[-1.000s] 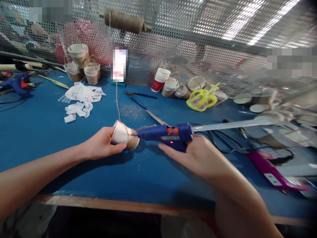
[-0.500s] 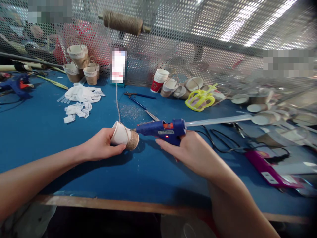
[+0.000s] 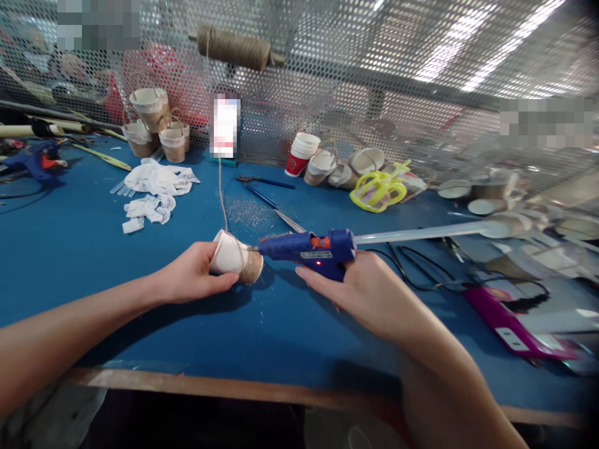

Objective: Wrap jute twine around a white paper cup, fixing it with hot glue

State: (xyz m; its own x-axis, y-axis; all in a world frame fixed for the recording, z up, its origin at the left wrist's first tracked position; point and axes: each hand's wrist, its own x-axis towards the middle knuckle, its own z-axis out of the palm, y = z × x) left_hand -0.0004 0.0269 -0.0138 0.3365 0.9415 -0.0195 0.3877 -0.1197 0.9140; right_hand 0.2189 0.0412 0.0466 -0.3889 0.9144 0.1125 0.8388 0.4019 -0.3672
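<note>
My left hand (image 3: pixel 189 277) is closed round a white paper cup (image 3: pixel 228 254) held on its side above the blue table (image 3: pixel 84 249). Brown twine (image 3: pixel 251 267) is wound round the cup's narrow end, and a strand (image 3: pixel 221 187) runs up from it to the twine spool (image 3: pixel 233 48) on the mesh wall. My right hand (image 3: pixel 369 296) grips a blue hot glue gun (image 3: pixel 311 248) with a long clear glue stick (image 3: pixel 421 232) out the back. A red light glows on the gun. Its nozzle touches the cup at the twine.
Scissors (image 3: pixel 271 202) lie behind the cup. At the back stand twine-wrapped cups (image 3: pixel 154 121), a stack of paper cups (image 3: pixel 299 151), a yellow crown shape (image 3: pixel 381 189) and white scraps (image 3: pixel 154 187). Another blue glue gun (image 3: pixel 35 160) lies far left. Black cable (image 3: pixel 421 262), a pink case (image 3: pixel 515 324).
The glue gun drew slightly back and left, then returned a little; its nozzle stays at the twine on the cup. My left hand holds the cup still.
</note>
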